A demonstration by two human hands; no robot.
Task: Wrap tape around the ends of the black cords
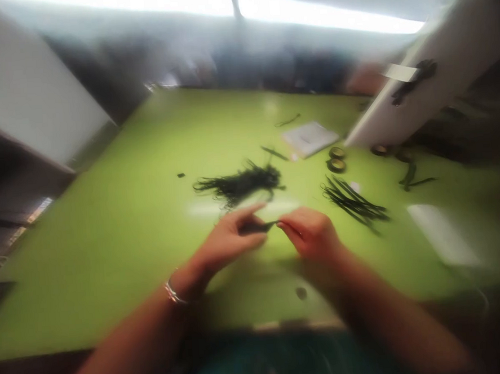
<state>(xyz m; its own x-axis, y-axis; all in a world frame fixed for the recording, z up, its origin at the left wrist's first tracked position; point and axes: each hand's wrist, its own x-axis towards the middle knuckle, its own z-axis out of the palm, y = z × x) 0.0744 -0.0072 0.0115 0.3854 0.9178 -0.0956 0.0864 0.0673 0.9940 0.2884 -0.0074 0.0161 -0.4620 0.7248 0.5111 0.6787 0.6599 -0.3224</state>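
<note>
Over the front middle of the green table (152, 244), my hands meet at a thin dark strip (270, 225). My right hand (314, 231) is closed, its fingertips pinching the strip's right end. My left hand (230, 236) has the strip's other part in its palm, with thumb and forefinger apart around it; the other fingers are mostly hidden. Just beyond lies a tangled bundle of dark strips (241, 183) with curled ends. To the right is a looser bunch of straighter dark strips (355, 200). The picture is blurred, so the material cannot be made out.
Two rolls of dark tape (337, 165) lie beyond the straighter bunch, near a white pad (309, 138). A pale panel (433, 68) stands at the back right. A white flat object (441, 234) lies at the right, and a small dark round piece (301, 293) near the front edge.
</note>
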